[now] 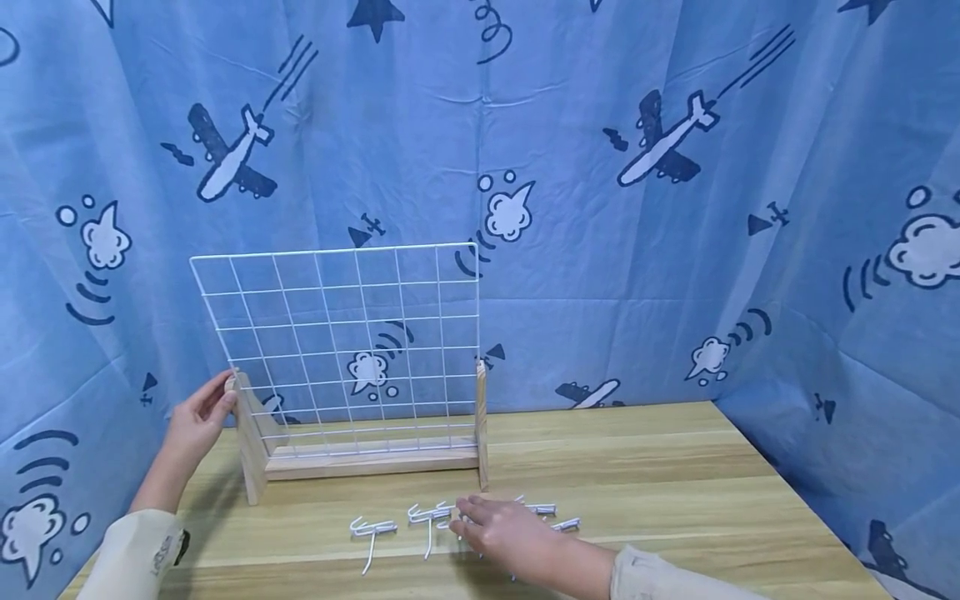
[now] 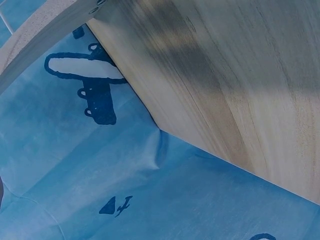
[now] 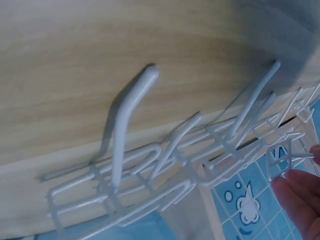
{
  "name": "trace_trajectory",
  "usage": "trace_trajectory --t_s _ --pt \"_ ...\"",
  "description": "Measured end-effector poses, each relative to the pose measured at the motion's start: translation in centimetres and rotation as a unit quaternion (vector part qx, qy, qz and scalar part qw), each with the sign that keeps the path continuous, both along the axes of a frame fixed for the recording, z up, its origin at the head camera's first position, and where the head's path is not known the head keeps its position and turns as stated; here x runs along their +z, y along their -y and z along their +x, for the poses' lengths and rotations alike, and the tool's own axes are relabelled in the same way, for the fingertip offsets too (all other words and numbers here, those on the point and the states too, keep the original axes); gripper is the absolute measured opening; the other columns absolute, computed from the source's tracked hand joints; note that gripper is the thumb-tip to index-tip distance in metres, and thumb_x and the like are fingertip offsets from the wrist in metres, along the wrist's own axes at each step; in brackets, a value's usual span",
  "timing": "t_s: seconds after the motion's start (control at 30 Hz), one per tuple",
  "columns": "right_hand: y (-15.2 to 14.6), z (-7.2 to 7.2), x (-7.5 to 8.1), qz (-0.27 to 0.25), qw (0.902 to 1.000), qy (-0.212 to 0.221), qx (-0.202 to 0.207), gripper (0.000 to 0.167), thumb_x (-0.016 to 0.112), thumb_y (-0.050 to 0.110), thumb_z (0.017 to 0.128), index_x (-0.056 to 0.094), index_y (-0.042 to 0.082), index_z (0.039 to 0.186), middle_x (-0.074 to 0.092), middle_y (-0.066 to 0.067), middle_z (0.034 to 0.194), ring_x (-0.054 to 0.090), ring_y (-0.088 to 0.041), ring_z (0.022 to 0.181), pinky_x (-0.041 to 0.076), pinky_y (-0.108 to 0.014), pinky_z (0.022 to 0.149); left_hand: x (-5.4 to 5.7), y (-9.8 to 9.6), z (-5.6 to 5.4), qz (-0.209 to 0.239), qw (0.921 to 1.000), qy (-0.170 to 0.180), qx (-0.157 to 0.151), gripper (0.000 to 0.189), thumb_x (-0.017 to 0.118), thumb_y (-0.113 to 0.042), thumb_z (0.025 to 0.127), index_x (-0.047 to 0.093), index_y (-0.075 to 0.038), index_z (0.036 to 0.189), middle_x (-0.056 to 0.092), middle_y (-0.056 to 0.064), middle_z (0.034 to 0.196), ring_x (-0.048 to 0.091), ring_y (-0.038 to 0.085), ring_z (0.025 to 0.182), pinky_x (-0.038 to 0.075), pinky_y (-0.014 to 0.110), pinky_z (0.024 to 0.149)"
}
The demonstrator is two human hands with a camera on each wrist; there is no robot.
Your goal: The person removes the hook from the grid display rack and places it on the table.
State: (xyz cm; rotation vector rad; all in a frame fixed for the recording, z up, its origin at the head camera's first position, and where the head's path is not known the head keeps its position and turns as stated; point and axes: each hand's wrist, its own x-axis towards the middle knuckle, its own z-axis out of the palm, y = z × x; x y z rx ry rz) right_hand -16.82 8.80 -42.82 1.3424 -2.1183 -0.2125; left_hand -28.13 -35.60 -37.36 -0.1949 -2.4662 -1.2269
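A white wire grid panel (image 1: 337,333) stands in a light wooden stand (image 1: 375,464) on the table. My left hand (image 1: 197,421) pinches the stand's left upright near its top; the left wrist view shows only an edge of that wood. Over a row of white metal hooks (image 1: 372,528) in front of the stand, my right hand (image 1: 510,533) holds one hook (image 3: 287,159) between thumb and fingers. Several other hooks (image 3: 120,125) lie together beneath and beside this hand, partly hidden by it in the head view.
The wood-grain table (image 1: 637,467) extends to the right of the stand. A blue curtain (image 1: 562,208) with airplane and cloud prints hangs behind the table and along both sides.
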Motion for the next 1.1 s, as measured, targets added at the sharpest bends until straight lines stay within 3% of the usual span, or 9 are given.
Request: trace_trajectory --t_s 0.33,0.57,0.8,0.97,1.1 --pt "0.8 0.5 -0.6 0.071 0.9971 0.006 -0.029 0.023 0.070 0.019 0.085 0.072 0.017 0.108 0.070 -0.008 0.111 0.067 -0.016 0.098 0.055 -0.022 0.082 -0.1 -0.2 0.0 0.006 1.0000 0.002 -0.001 0.057 0.037 -0.033 0.104 0.027 0.000 0.150 0.034 0.030 0.147 0.037 0.048 0.128 0.034 -0.001 0.086" --pt "1.0 0.9 -1.0 0.100 0.9928 0.019 -0.064 0.027 0.068 0.016 0.085 0.071 0.018 0.112 0.068 -0.007 0.115 0.066 -0.016 0.101 0.055 -0.022 0.081 -0.1 -0.2 0.0 0.003 1.0000 0.005 0.002 0.056 0.036 -0.033 0.105 0.028 0.000 0.150 0.034 0.030 0.147 0.037 0.048 0.129 0.035 0.001 0.089" --pt "0.9 1.0 -1.5 0.075 0.9962 0.011 -0.043 0.025 0.065 0.025 0.090 0.070 0.016 0.113 0.068 -0.010 0.115 0.066 -0.019 0.101 0.057 -0.025 0.075 0.1 -0.2 0.1 0.001 1.0000 0.008 0.002 0.057 0.036 -0.034 0.104 0.027 0.000 0.150 0.033 0.030 0.147 0.036 0.047 0.130 0.035 0.003 0.092" --pt "0.9 1.2 -1.9 0.054 0.9981 0.001 -0.030 0.033 0.048 0.035 0.101 0.071 0.014 0.113 0.068 -0.011 0.115 0.066 -0.022 0.101 0.057 -0.027 0.078 0.2 -0.2 0.1 -0.002 1.0000 -0.003 0.004 0.057 0.036 -0.034 0.104 0.029 0.002 0.149 0.034 0.031 0.146 0.036 0.046 0.130 0.034 0.001 0.090" --pt "1.1 1.5 -2.0 0.056 0.9979 -0.005 -0.033 0.036 0.043 0.035 0.103 0.071 0.014 0.112 0.068 -0.012 0.116 0.066 -0.023 0.102 0.055 -0.027 0.084 0.2 -0.1 0.1 -0.004 0.9999 -0.007 0.007 0.056 0.036 -0.032 0.105 0.030 0.001 0.149 0.035 0.030 0.146 0.037 0.041 0.131 0.034 -0.001 0.088"
